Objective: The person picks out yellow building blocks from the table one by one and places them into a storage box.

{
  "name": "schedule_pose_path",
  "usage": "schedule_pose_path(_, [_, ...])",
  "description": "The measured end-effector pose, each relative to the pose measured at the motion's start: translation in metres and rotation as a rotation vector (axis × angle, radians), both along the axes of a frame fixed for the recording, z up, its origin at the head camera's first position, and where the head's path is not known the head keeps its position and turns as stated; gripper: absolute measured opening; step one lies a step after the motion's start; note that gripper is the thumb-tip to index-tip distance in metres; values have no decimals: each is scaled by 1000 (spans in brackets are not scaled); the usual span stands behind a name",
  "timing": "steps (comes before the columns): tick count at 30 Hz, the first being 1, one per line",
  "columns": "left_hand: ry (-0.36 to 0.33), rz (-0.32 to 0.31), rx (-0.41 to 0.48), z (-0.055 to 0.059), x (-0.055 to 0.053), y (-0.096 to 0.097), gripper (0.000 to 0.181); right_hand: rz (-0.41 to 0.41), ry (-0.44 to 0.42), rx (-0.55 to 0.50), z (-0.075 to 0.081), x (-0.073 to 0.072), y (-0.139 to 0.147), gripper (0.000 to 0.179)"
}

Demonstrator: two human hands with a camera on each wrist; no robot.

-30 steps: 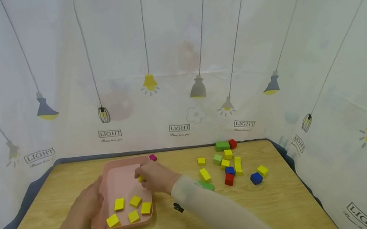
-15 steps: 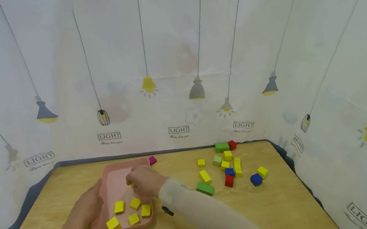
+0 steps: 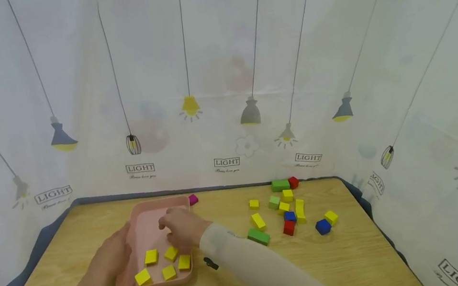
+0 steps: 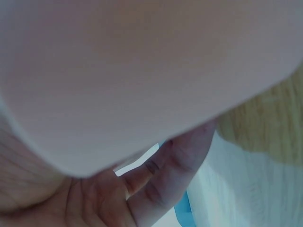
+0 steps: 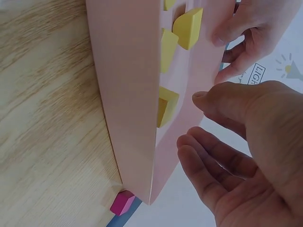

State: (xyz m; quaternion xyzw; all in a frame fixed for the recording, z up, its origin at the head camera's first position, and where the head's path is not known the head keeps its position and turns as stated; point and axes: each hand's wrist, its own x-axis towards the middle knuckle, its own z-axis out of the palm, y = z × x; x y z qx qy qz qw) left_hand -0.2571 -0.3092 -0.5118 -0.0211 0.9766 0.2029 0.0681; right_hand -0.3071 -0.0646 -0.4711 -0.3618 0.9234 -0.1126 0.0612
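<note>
A pink tray lies on the left part of the wooden table. My left hand grips its left wall, thumb inside and fingers outside; the tray fills most of the left wrist view. Over the tray's right side is my right hand, thumb and fingers apart with nothing between them. Just below it, a yellow block rests in the tray, mostly hidden by the hand in the head view. Several other yellow blocks lie in the tray's near half.
A magenta block sits by the tray's far right corner. To the right are scattered yellow, green, red and blue blocks, including a long green block, a red block and a blue block. A printed curtain stands behind the table.
My right hand has moved left and slightly nearer over the tray and let go of the yellow block it pinched. The left hand stays on the tray wall.
</note>
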Motion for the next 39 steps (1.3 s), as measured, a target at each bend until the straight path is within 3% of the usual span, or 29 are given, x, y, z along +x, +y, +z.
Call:
schedule_pose_path(8, [16,-13,13,4,-3,0,71,-52,-44,-30,3,-9,13,38])
schedule_pose_path(15, [38,-20,-12,4,-2,1,72,-36,113,-15,3,-19,33,36])
schedule_pose_path(25, [47,-26,-13,5,1,3,69,-99,156,-12,-1,-31,66,41])
schedule_pose_path(39, [41,-23,-35,4,6,4,70,-249,104,-24,-6,-46,121,47])
